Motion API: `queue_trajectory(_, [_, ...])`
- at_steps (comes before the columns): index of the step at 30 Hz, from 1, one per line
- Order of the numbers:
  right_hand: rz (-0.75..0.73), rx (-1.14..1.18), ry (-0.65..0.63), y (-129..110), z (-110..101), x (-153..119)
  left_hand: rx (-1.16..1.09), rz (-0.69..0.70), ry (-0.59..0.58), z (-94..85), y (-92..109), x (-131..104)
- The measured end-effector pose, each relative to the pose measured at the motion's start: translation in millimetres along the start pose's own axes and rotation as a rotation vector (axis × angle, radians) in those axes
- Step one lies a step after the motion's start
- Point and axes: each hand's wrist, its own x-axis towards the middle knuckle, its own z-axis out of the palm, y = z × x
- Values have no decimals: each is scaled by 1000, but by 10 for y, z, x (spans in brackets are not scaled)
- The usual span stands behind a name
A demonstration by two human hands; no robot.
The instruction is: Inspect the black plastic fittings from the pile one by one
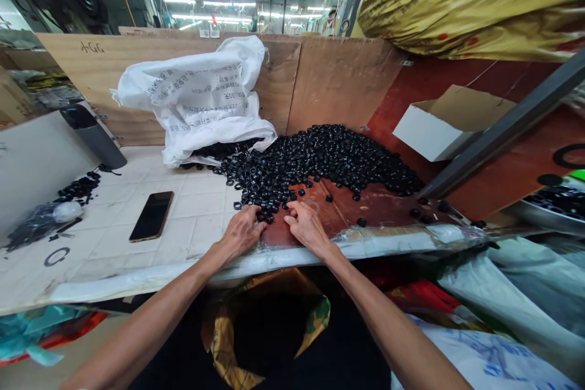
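A large heap of small black plastic rings (320,158) spreads over the table. My left hand (243,230) rests at the heap's front edge, fingers bent and thumb apart, beside a few loose rings. Just to its right, my right hand (308,226) is over the reddish-brown board (331,204), its finger and thumb apart and pointing left toward those rings. Neither hand shows a ring firmly gripped. A white woven sack (205,97) with printed text lies behind the heap on the left, its mouth over some rings. Below the table edge, a yellow-brown sack (226,341) stands with its dark mouth upward.
A phone (152,216) and a grey bottle (94,134) are on the left, near a plastic bag of black parts (39,222). A wooden panel (338,82) backs the table. On the right are a cardboard box (439,128) and a slanted metal bar (503,125).
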Motion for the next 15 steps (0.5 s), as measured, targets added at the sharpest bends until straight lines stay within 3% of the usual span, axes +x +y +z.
queue_trajectory(3, [5,-98,-39,82,168,188,11,3,-13,148,-67,94])
queue_trajectory(8, [19,-114,-6,103,260,129,-18,58,41,201,-86,-9])
queue_trajectory(12, [-28,117,34,106,231,83,-64,47,71,180,-17,-48])
queue_trajectory(15, [-34,362,-8,74,200,76,-172,42,100,175,27,-45])
